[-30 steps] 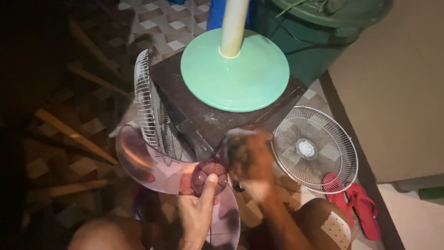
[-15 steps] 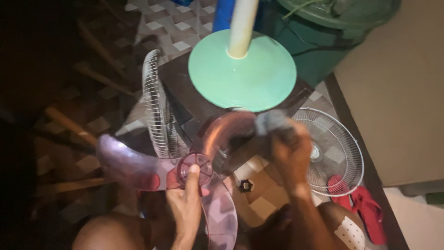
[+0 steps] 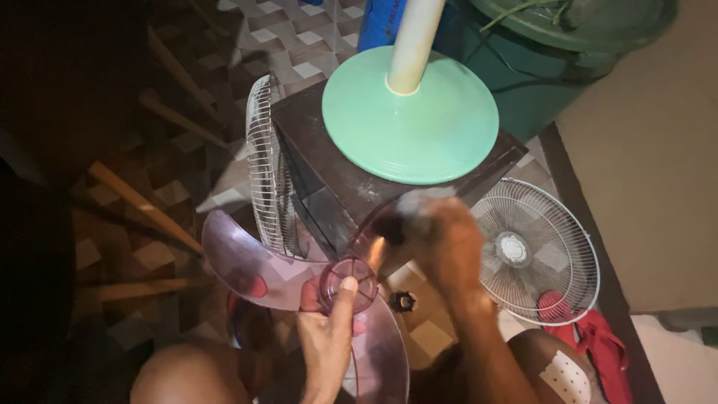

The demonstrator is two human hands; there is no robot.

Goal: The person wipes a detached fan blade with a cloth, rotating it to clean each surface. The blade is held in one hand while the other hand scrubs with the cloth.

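My left hand [image 3: 330,337] grips the hub of a clear purple three-bladed fan blade [image 3: 258,271], thumb pressed on the hub's rim. My right hand [image 3: 443,243], blurred by motion, presses a greyish cloth [image 3: 416,203] against the upper right blade. The blade piece is held over my knees, just in front of a dark wooden box [image 3: 340,183] that carries the fan's green round base [image 3: 410,120] with a cream pole [image 3: 413,45].
A wire fan guard [image 3: 267,176] leans on the box's left side. A second white guard [image 3: 537,251] lies on the tiled floor at right, beside red slippers [image 3: 587,337]. A small black nut [image 3: 403,301] sits on the floor. A green bin [image 3: 557,52] stands behind. Wooden sticks lie at left.
My right hand with the cloth slid back down along the upper blade toward the hub. The blade piece turned a little in my left hand, and the view shifted slightly.
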